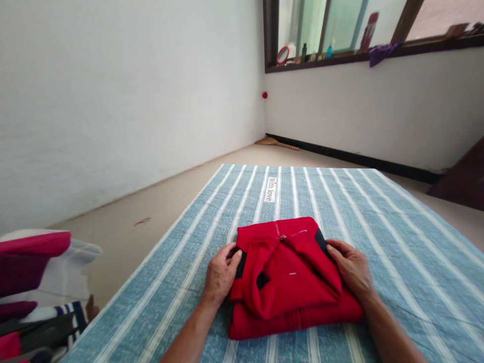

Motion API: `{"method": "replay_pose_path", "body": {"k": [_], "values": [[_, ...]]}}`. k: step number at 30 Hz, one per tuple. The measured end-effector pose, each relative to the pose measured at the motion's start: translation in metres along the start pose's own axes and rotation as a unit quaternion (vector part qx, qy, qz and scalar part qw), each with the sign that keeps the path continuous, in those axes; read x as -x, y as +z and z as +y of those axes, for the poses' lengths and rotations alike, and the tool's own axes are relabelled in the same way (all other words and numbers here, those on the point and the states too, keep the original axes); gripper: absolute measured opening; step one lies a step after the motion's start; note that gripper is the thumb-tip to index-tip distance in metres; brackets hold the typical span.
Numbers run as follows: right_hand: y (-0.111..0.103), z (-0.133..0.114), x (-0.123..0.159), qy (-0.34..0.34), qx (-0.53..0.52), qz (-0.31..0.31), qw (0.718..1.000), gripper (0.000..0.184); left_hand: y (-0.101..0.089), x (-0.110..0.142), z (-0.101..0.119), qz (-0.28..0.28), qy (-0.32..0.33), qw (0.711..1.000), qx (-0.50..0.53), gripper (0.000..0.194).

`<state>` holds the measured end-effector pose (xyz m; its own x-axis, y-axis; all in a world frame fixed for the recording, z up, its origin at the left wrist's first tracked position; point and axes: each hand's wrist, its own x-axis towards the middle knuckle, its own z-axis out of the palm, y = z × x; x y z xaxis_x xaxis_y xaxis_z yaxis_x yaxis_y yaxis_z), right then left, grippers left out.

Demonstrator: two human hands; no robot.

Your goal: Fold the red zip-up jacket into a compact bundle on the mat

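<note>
A red zip-up jacket (291,287) with dark side panels lies folded into a rough rectangle on a blue-and-white striped cloth (181,282). Its zipper pull and a small white mark show on the front, and the hood or collar part lies loosely on top. My left hand (223,272) pinches the jacket's left edge at a dark panel, thumb on top. On the opposite side, my right hand (351,267) grips the right edge the same way, its forearm beside the lower corner. The fingers under the fabric are hidden.
Piled clothes (30,297) in pink, dark and white sit at the lower left, beside the table edge. A broom (278,143) lies on the floor in the far corner. Bottles, a mirror (283,55) and a purple cloth (381,52) rest on the windowsill.
</note>
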<state>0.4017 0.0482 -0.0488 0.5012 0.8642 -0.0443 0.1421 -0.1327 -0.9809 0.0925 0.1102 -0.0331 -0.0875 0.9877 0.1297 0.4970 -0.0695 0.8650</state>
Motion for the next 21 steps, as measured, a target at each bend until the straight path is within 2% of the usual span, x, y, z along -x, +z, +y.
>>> {"method": "replay_pose_path", "body": {"k": [21], "values": [[0.0007, -0.0010, 0.0001, 0.028, -0.025, -0.017, 0.999, 0.045, -0.0011, 0.0003, 0.0013, -0.006, 0.006, 1.000, -0.015, 0.043]]}}
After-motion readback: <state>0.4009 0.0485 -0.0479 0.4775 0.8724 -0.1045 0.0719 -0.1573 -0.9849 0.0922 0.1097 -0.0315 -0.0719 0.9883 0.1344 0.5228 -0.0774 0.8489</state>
